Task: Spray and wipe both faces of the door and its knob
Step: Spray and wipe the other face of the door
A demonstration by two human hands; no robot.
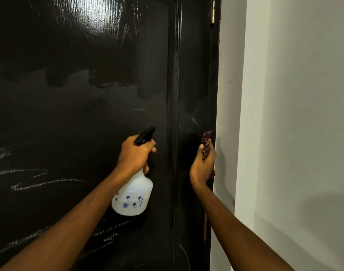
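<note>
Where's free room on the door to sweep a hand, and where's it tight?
Free: door panel above and left of the left hand holding the spray bottle; wall right of the right hand. Tight: the strip between the hands, and the door's edge where the cloth sits.

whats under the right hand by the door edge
A dark red patterned cloth, gripped by the right hand at the door edge. Bits show above the thumb and below the palm; its middle and the edge behind are covered by the hand.

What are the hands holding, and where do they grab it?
Left hand grips the spray bottle by its neck; right hand holds the cloth around its middle.
</note>
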